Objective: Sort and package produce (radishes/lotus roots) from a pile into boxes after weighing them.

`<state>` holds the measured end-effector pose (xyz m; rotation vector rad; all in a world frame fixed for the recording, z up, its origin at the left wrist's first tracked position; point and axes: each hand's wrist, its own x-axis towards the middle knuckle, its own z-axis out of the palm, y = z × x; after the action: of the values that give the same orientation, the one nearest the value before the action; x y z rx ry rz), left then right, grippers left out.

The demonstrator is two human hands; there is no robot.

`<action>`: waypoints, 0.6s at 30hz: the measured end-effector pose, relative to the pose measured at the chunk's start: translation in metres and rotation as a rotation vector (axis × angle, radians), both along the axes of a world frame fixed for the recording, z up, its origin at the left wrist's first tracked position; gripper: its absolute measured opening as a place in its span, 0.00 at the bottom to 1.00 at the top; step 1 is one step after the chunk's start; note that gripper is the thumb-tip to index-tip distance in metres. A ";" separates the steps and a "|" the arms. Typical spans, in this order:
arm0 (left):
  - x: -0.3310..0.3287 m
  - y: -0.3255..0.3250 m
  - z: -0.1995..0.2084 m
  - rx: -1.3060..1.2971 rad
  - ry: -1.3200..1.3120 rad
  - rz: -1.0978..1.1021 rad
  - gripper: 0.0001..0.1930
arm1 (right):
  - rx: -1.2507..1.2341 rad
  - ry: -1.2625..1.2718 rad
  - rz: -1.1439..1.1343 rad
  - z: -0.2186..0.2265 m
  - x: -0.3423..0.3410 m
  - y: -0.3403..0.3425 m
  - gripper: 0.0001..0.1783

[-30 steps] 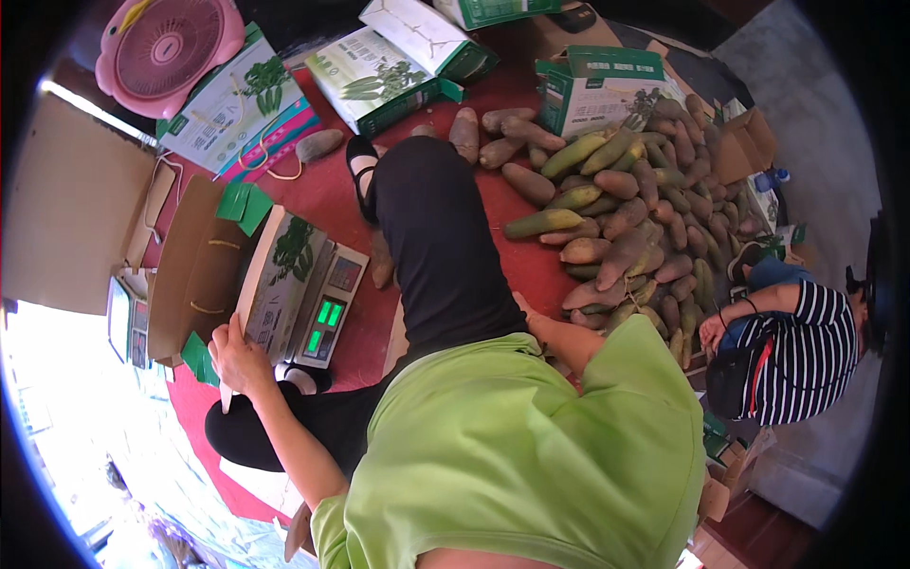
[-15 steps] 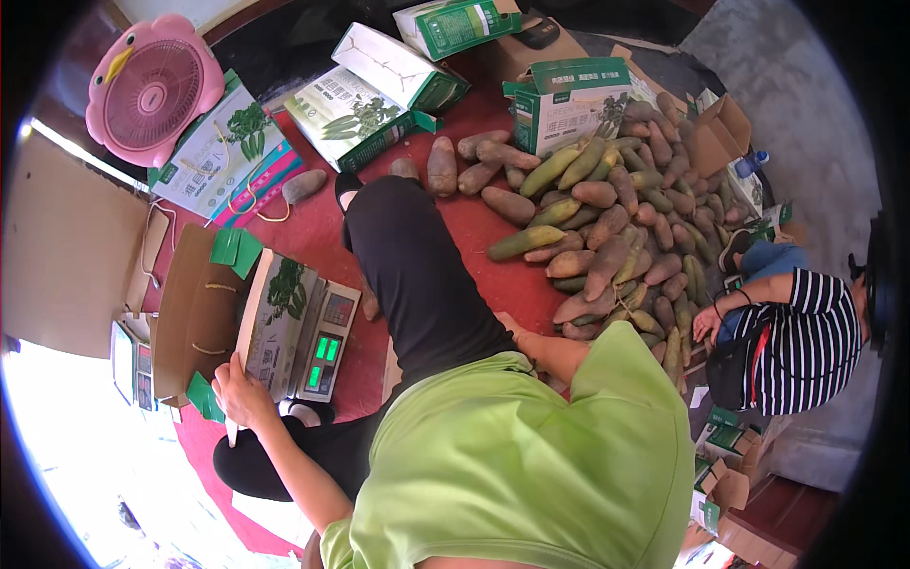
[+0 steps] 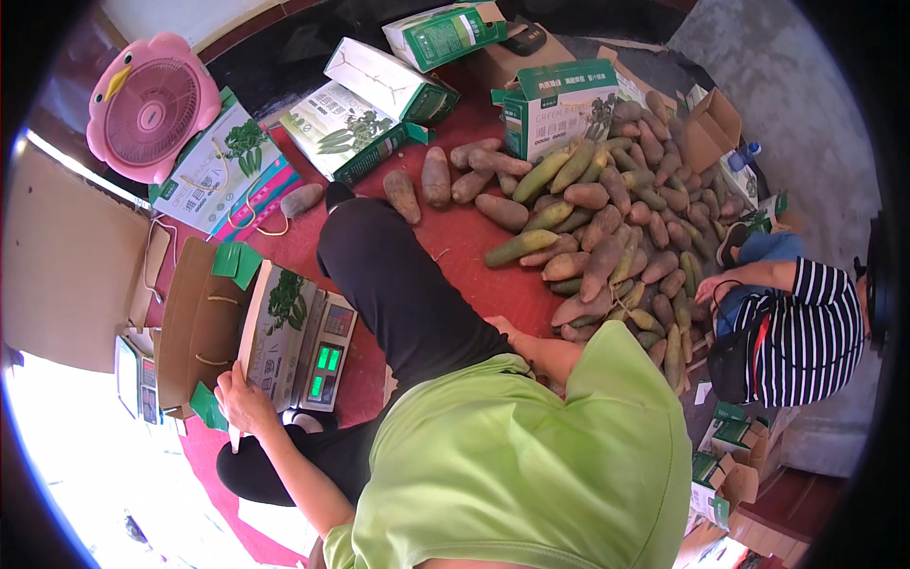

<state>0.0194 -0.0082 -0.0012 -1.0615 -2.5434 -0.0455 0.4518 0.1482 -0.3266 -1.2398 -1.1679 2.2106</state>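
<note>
Gripping an open carton [image 3: 282,327] by its rim with the left hand [image 3: 245,401], apparently steadying it on a scale [image 3: 337,327] at left.
Holding the right hand [image 3: 501,326] well apart beside the raised leg [image 3: 408,284], too hidden to tell its grip. With the lit display [image 3: 327,358] uncovered, perhaps for reading. To the right, a heap of vegetables [image 3: 638,211]; far left, a pink fan [image 3: 152,109].

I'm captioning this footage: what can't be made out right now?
- Right hand: head view, fingers mostly hidden by the trouser leg.
- Box: head view, inside mostly hidden by its own near wall.
- Scale display: head view, digits too small to read.
- Co-worker: head view, head partly lost in the dark right rim.
</note>
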 end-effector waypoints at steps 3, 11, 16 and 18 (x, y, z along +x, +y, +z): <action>-0.001 0.004 -0.002 -0.013 -0.004 0.001 0.18 | -0.120 0.067 -0.056 0.011 0.003 -0.001 0.11; 0.001 0.002 -0.002 -0.015 -0.010 -0.001 0.19 | -0.209 -0.010 -0.112 0.037 -0.004 -0.005 0.11; -0.006 -0.002 -0.007 -0.039 0.004 0.018 0.19 | -0.284 -0.005 -0.144 0.042 -0.006 -0.007 0.13; -0.006 0.001 -0.007 -0.016 0.005 -0.029 0.19 | -0.054 -0.087 -0.116 0.052 -0.006 -0.007 0.18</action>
<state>0.0133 -0.0074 -0.0077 -1.1036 -2.5278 -0.0298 0.4460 0.1413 -0.2751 -1.4014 -1.0452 2.1360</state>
